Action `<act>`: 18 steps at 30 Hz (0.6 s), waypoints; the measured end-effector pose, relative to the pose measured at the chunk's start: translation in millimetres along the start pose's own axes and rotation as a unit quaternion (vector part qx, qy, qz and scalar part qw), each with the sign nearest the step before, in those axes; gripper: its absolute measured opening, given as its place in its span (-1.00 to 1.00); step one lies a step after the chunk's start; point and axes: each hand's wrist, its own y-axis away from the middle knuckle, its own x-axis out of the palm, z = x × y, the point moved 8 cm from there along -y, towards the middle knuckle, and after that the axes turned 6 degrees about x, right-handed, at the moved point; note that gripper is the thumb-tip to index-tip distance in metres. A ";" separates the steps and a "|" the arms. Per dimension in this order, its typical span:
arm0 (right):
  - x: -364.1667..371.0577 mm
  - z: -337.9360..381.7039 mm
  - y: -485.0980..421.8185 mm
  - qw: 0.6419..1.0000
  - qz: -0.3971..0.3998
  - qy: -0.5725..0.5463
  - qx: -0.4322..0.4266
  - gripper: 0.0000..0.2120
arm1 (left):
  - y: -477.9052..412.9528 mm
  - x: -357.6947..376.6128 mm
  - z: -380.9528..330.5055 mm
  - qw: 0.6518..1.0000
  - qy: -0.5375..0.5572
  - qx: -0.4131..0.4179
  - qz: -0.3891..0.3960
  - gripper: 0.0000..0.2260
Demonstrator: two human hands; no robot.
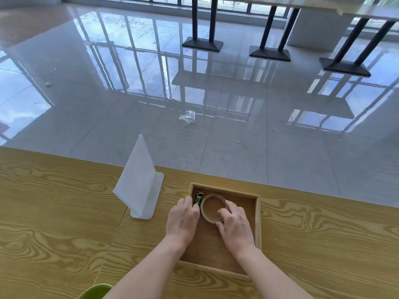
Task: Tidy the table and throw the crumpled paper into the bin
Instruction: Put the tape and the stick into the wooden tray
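Right hand round tape roll, left hand round green packet

I see a glossy grey tiled floor with a crumpled clear wrapper lying on it; farther back, three black table bases stand in a row

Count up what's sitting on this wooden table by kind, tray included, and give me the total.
Shallow wooden tray: 1
Clear round roll of tape, in the tray: 1
Small black and green packet, in the tray: 1
White plastic sign stand, left of the tray: 1
Total: 4
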 end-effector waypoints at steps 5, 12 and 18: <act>0.8 2.5 -4.0 1.000 -0.010 0.005 0.007 -0.76 | -0.9 6.0 3.3 0.999 0.034 -0.019 0.017 -0.90; 3.4 3.7 -3.6 1.000 -0.005 0.000 0.000 -0.64 | 0.9 7.4 9.0 0.998 0.050 -0.025 -0.001 -0.87; -22.1 -13.1 14.9 0.999 -0.031 -0.037 -0.014 -0.55 | 27.1 -0.5 20.4 0.981 0.168 -0.079 -0.055 -0.68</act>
